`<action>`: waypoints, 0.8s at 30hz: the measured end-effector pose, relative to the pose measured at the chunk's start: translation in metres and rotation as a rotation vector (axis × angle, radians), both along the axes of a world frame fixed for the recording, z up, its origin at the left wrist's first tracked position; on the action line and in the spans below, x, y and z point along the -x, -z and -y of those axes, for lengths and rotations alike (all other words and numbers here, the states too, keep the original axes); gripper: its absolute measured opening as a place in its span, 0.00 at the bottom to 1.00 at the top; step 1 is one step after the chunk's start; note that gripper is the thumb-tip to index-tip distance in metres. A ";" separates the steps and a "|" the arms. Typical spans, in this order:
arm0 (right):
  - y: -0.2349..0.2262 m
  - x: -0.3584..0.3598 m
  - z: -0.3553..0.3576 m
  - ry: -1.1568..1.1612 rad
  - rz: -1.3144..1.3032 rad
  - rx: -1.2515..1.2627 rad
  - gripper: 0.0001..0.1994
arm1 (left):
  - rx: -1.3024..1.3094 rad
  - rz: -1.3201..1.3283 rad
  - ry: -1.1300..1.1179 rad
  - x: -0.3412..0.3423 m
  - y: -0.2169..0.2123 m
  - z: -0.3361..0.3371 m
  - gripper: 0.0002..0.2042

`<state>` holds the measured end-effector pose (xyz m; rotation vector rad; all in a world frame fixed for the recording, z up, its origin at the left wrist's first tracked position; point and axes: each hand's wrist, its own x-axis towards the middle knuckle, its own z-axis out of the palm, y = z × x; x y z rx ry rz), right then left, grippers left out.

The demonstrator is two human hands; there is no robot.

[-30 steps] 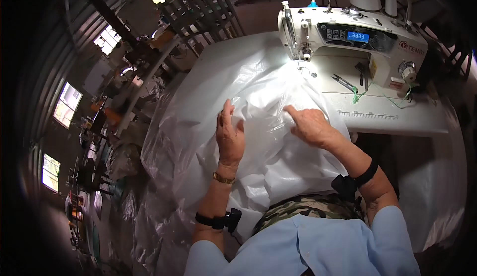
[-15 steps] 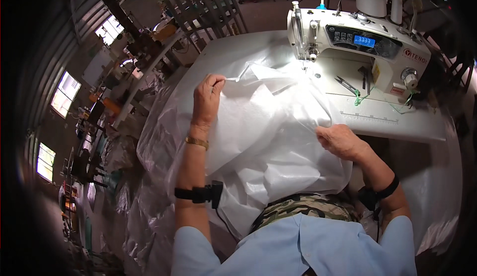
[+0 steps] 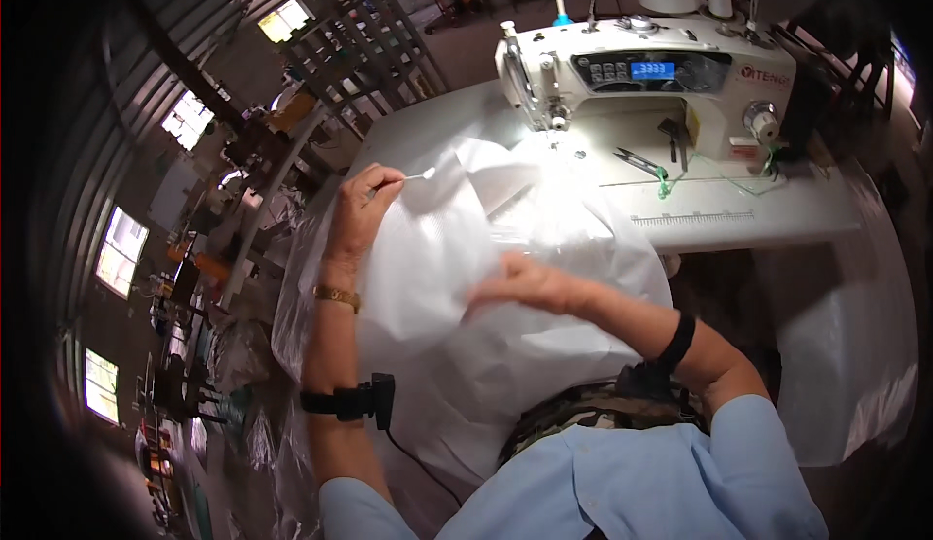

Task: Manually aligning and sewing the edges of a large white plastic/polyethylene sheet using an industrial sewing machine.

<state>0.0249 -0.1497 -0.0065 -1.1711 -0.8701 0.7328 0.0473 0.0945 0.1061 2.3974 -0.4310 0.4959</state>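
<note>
Pinching the white sheet (image 3: 418, 282) by a raised edge, the left hand (image 3: 362, 209) has its fingertips together; the right hand (image 3: 530, 287) is blurred over it (whether it grasps cannot be told). The sheet spreads between and below the fingers. Rightward, bare tabletop (image 3: 700, 200) runs to a near edge. Beyond them, the sewing machine (image 3: 646, 73) obstructs, snips (image 3: 639, 162) beside it.

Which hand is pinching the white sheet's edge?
The left hand, with the gold-coloured wristband at its wrist, pinches the edge of the white sheet; the right hand, blurred, is over the sheet with no pinch visible.
</note>
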 end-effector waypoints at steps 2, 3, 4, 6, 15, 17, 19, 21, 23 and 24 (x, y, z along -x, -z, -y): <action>-0.001 0.046 -0.005 -0.191 -0.062 0.048 0.17 | 0.022 -0.112 0.065 0.009 0.009 0.002 0.04; -0.003 0.074 -0.012 -0.236 -0.066 -0.091 0.18 | 0.043 -0.230 0.088 0.019 0.015 0.003 0.04; -0.006 0.098 -0.019 -0.273 -0.070 -0.212 0.18 | -0.015 -0.291 0.179 0.029 0.025 0.007 0.05; -0.012 0.122 -0.021 -0.376 0.172 -0.095 0.17 | -0.021 -0.425 0.361 0.058 0.055 0.023 0.06; -0.016 0.137 -0.001 -0.552 0.427 0.040 0.17 | 0.051 -0.703 0.164 0.103 0.099 0.056 0.11; -0.013 0.122 0.012 -0.582 0.545 0.086 0.16 | 0.188 -0.697 0.130 0.101 0.089 0.061 0.13; -0.011 0.107 0.026 -0.371 0.447 0.101 0.15 | 0.320 -0.683 0.100 0.098 0.087 0.073 0.15; -0.009 0.103 0.032 -0.278 0.506 0.171 0.14 | 0.082 -0.544 0.180 0.094 0.091 0.090 0.10; -0.004 0.108 0.033 -0.062 0.736 0.177 0.12 | 0.019 -0.539 0.116 0.088 0.099 0.100 0.08; 0.001 0.107 0.036 -0.043 0.742 0.162 0.12 | -0.035 -0.508 0.080 0.085 0.102 0.102 0.06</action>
